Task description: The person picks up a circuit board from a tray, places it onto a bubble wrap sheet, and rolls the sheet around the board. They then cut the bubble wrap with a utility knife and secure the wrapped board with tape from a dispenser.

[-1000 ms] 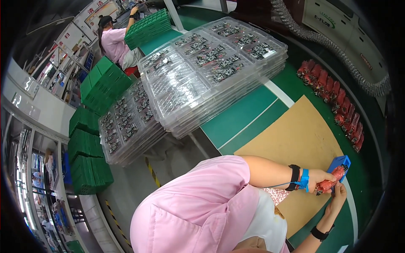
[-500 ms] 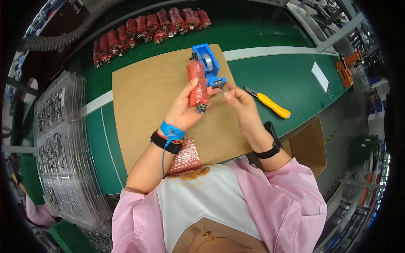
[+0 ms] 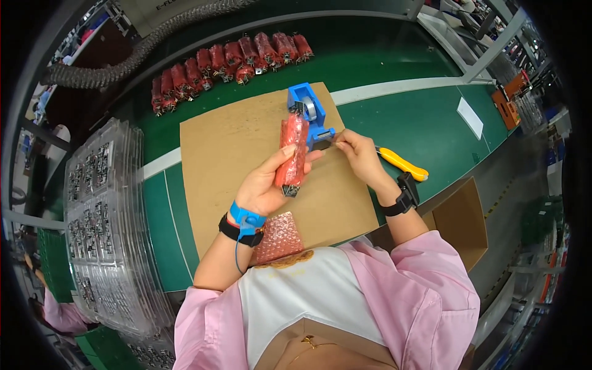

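Note:
My left hand [image 3: 265,185] is wrapped around a bundle of red bubble wrap [image 3: 292,151], held upright over the cardboard sheet. Dark metal-and-circuit ends stick out of both ends of the bundle. Just beyond it stands a blue tape dispenser [image 3: 316,117] with a roll of clear tape. At the dispenser's cutting edge, my right hand [image 3: 361,159] pinches thumb and forefinger together on what looks like a short strip of clear tape, barely visible. A yellow-handled utility knife [image 3: 404,164] lies right of that hand, its blade end mostly hidden behind the fingers.
A flat piece of red bubble wrap [image 3: 279,237] lies on the cardboard sheet [image 3: 228,135] near my body. Several wrapped bundles [image 3: 216,60] line the far side of the green bench. Clear trays of boards [image 3: 98,216] are stacked left; an open carton [image 3: 459,216] stands right, below the bench edge.
My right fingers have moved up close to the dispenser's cutting edge. The bundle in my left hand has come slightly toward me. The whole view has shifted a little.

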Motion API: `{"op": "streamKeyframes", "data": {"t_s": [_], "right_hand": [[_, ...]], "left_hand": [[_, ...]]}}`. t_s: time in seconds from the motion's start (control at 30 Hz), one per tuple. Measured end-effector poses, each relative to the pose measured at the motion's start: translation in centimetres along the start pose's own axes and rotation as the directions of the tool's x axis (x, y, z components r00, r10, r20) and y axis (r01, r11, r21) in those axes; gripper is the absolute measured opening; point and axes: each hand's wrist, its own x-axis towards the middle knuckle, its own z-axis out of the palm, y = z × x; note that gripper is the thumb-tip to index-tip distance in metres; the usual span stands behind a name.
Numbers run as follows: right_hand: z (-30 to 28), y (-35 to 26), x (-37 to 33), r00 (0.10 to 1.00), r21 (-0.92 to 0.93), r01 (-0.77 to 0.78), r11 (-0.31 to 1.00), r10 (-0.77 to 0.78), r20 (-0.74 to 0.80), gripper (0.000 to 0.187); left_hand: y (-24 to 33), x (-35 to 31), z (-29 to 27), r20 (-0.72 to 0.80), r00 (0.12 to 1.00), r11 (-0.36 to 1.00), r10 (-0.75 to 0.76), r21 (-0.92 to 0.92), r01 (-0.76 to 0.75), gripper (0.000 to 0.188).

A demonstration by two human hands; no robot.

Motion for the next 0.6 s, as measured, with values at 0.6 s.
{"op": "streamKeyframes", "data": {"t_s": [0.6], "right_hand": [[-2.8, -4.0, -2.7, 0.995, -0.358, 0.094, 0.929, -0.1, 0.002, 0.004]], "left_hand": [[1.2, -7.0, 0.6, -0.075, 0.917, 0.882, 0.391, 0.315, -0.35, 0.027]]}}
